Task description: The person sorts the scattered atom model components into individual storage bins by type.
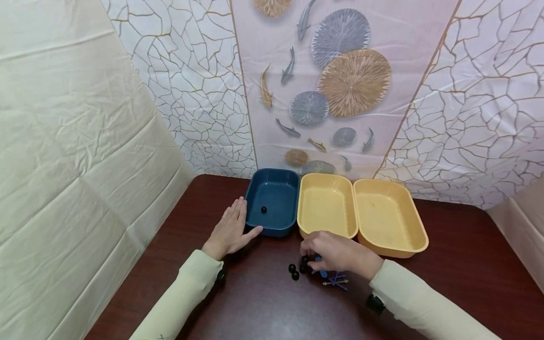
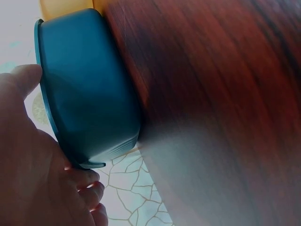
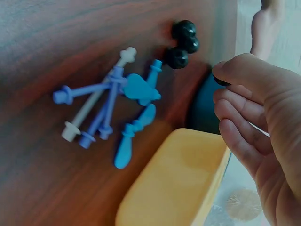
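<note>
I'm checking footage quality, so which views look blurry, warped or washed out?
Head view: sharp, walls bowed by the wide lens. Left wrist view: dark blue plastic tub fairly clear, left hand blurred, pale haze over the wooden table. Right wrist view: right hand soft.

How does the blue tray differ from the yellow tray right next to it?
The blue tray is dark blue; the middle yellow tray is pale yellow. The blue tray holds one black bead; the yellow tray looks bare inside. The left hand rests flat against the blue tray's outer wall, while no hand touches the yellow tray, as far as the head view shows. Both are rounded rectangular trays, side by side.
</note>
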Tool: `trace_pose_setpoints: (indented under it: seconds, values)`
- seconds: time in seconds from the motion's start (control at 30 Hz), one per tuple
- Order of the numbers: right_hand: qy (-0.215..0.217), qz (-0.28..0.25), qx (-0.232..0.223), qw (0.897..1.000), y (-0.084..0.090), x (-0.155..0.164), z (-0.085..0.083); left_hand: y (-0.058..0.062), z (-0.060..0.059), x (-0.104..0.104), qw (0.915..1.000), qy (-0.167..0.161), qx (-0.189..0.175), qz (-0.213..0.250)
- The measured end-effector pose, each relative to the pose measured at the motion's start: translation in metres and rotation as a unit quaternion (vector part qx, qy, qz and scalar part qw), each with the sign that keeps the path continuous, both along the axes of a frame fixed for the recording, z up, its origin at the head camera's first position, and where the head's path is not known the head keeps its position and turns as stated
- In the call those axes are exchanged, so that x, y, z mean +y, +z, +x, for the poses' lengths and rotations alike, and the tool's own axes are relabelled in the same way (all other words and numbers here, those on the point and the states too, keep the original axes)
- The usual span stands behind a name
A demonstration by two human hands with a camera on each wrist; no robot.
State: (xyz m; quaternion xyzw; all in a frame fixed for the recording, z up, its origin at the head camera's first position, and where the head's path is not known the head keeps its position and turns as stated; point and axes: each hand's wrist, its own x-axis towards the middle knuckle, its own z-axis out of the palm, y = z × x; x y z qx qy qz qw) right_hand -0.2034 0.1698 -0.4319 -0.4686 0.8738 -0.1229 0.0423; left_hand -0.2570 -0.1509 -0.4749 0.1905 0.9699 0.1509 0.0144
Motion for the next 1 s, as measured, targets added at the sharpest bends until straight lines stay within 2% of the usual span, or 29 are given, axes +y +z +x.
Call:
trace_pose_setpoints:
  seconds: [0.27,0.53,0.73,1.0]
  values:
    - [0.008,-0.029,0.015,0.999,0.019,0.004,-0.008,0.0,0.0,-0.001,1.0,-0.003,0.003,0.006]
    - [-0.004,-0.033,0.019,0.999,0.043,0.009,-0.018,0.002,0.001,-0.001,1.0,-0.002,-0.002,-0.001]
    - [0.005,-0.039,0.039,0.998,0.055,0.011,-0.028,0.002,0.0,-0.001,1.0,-0.002,-0.005,-0.006]
    - [-0.007,-0.04,0.055,0.998,0.064,0.006,-0.04,0.001,0.0,0.0,1.0,-0.003,-0.001,-0.005]
